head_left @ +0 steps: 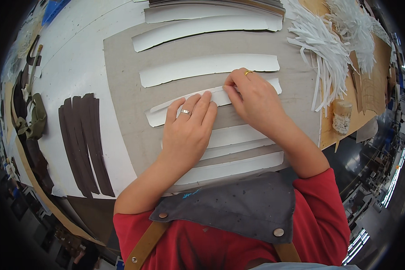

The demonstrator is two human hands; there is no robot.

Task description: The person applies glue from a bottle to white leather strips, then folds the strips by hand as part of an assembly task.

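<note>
A curved white strip [156,119] lies crosswise on the grey-beige mat, with a narrow white strip [168,105] running along its upper part. My left hand [184,130] rests on both, its fingers stretched out flat and a silver ring on one. Close to its right, my right hand [256,99] has thumb and forefinger pinched at the narrow strip; the fingers partly hide the grip. Beyond my hands are two more curved white strips, a middle one [209,69] and a farther one [207,31]. Several white strips [238,136] lie nearer my body, partly covered by my arms.
The mat [121,81] covers part of a white table [83,54]. Dark brown strips [83,144] lie at left, and a stack of strips [216,4] at the far edge. To the right are a heap of thin white strips [321,54] and a clear jar [342,117].
</note>
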